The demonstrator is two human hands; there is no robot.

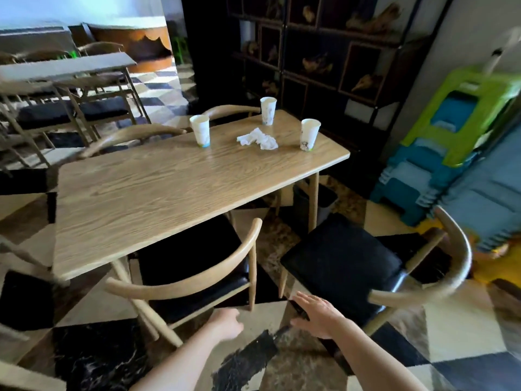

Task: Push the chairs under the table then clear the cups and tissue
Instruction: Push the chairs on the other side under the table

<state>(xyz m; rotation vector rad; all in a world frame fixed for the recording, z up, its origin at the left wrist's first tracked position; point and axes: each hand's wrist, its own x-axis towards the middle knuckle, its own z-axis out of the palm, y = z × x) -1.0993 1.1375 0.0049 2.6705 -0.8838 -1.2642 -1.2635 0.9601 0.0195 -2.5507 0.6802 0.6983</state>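
Observation:
A light wooden table (158,198) carries three white paper cups: one at the left (200,130), one at the back (268,110), one at the right (309,134). A crumpled white tissue (258,139) lies between them. A chair with a curved wooden back (191,280) and black seat is partly under the near side. A second chair (346,261) stands pulled out and turned, off the table's right corner. My left hand (227,323) hovers just behind the first chair, empty. My right hand (317,314) is open at the front edge of the second chair's seat.
Two more chair backs (132,136) show at the table's far side. A dark bin (313,204) sits under the right end. Stacked green and blue plastic stools (439,153) stand at the right, a dark shelf unit (310,52) behind, and another table with chairs (64,69) at the far left.

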